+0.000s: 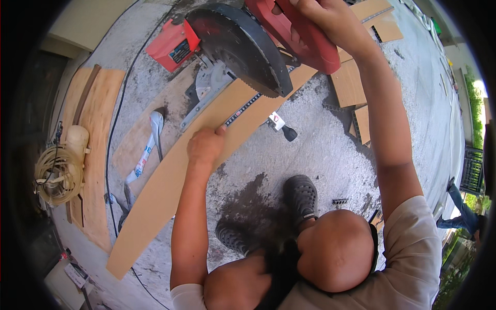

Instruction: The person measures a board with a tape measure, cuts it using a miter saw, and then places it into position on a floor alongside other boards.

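Observation:
My right hand is closed round the red handle of a miter saw at the top. The saw's dark guard and toothed blade hang over a long light-brown board, which lies diagonally across the saw base. On the board, my left hand grips it near its middle, fingers curled toward the far edge. Its thumb touches the near end of a dark measuring strip with pale marks. That strip runs along the board under the blade. Whether the blade touches the board, I cannot tell.
A black clamp knob juts out on the near side. Cut board pieces lie at right. A plywood sheet and coiled hose are at left, beside a black cable. My shoes stand close below the board.

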`<state>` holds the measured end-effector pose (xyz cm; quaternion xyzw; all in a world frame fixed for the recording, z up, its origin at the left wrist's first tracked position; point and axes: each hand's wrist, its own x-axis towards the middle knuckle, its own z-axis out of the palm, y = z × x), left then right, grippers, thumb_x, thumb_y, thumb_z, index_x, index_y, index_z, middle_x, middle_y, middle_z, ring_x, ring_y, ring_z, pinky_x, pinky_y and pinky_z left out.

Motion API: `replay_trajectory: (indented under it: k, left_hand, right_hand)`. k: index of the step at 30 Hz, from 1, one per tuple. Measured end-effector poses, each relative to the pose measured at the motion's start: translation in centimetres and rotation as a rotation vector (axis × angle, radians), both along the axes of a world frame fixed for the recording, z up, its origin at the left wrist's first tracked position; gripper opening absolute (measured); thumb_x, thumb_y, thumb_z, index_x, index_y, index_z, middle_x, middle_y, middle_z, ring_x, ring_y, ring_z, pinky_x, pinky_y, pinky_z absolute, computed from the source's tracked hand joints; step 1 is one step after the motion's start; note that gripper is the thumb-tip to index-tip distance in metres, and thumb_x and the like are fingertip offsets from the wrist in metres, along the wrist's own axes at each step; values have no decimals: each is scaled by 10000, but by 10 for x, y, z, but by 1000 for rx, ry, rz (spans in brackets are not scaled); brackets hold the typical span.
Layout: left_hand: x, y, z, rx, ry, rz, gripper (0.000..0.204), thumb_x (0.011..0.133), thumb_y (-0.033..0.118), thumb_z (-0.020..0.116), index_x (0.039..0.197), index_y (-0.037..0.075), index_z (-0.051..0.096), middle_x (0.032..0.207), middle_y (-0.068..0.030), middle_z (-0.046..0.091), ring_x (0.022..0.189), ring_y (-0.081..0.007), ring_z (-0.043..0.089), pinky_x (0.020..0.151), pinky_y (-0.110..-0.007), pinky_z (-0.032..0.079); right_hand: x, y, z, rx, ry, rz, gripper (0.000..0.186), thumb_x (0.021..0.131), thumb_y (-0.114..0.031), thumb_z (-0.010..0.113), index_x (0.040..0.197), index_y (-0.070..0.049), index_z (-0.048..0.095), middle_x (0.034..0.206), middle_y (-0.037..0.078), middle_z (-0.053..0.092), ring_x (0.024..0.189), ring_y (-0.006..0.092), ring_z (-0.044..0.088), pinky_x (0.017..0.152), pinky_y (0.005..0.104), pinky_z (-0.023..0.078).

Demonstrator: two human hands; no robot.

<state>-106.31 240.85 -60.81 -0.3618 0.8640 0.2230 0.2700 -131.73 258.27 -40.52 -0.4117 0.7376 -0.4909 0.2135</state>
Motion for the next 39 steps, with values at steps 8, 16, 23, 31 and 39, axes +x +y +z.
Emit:
replay_trajectory:
  k: [8, 16, 23, 31, 39]
  left_hand:
    - [2, 2, -3, -4, 27, 32, 582, 962, 526, 479, 1042, 4, 722, 1124, -249, 683, 1097, -404, 636, 967, -479, 479]
    - [3, 1, -1, -24, 42, -23, 577, 973, 511, 461, 1052, 1, 719, 1109, -244, 687, 1082, -407, 640, 957, -478, 483]
    - [1, 1, 9, 10, -8, -21, 569, 977, 509, 453, 1080, 17, 718, 1121, -242, 684, 1099, -404, 633, 970, -473, 477]
    - [4, 0, 8, 0, -13, -21, 566, 978, 505, 458, 1085, 17, 721, 1128, -243, 682, 1105, -405, 630, 981, -475, 472]
    - [2, -3, 4, 4, -5, -39, 559, 974, 493, 465, 1060, 6, 727, 1117, -239, 686, 1098, -415, 628, 968, -477, 476]
  right_hand:
    - [10, 8, -26, -170, 267, -56, 375, 951, -144, 617, 1287, -83, 462, 1163, 116, 580, 1083, 187, 556, 945, 328, 464]
    - [20, 10, -18, -102, 239, -111, 392, 956, -171, 644, 1295, -75, 473, 1214, 139, 580, 1129, 222, 562, 994, 347, 456]
    - [11, 14, -30, -177, 182, -65, 404, 955, -155, 636, 1308, -75, 458, 1220, 143, 587, 1128, 222, 570, 990, 342, 461]
    - [24, 25, -34, -126, 257, -128, 424, 955, -143, 634, 1327, -78, 442, 1260, 142, 576, 1147, 232, 576, 1005, 349, 465]
    - [26, 30, -55, -253, 71, -126, 439, 957, -126, 625, 1347, -93, 426, 1276, 142, 568, 1134, 213, 589, 940, 312, 510]
